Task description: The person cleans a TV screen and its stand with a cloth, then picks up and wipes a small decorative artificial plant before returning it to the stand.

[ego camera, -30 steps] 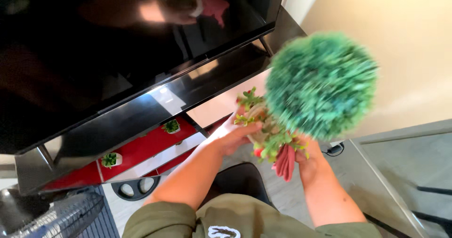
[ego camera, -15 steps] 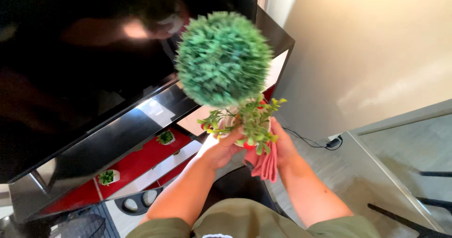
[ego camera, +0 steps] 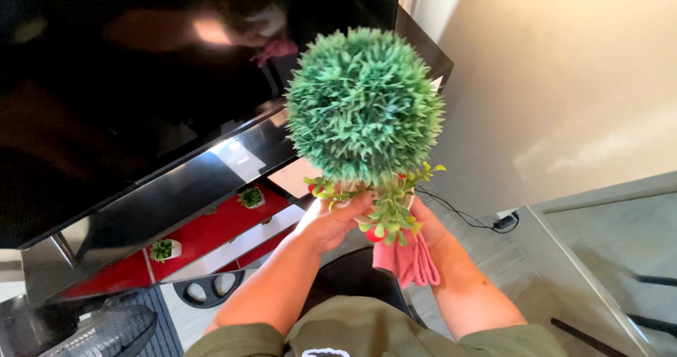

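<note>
Both hands [ego camera: 377, 223] clasped round a topiary ball plant [ego camera: 364, 106] (pink cloth [ego camera: 405, 259] beneath), black television [ego camera: 141, 82] just beside.

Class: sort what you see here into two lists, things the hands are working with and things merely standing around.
In hand: ball plant, held by left hand and right hand; pink cloth in right hand.

Standing around: television, two small potted plants, red shelf, cable.

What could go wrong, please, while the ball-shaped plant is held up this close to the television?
The ball plant hides its own base, so the left hand and right hand may work partly blind. Its spiky top sits close to the television screen and might brush it. The pink cloth dangles loosely and could slip.
</note>
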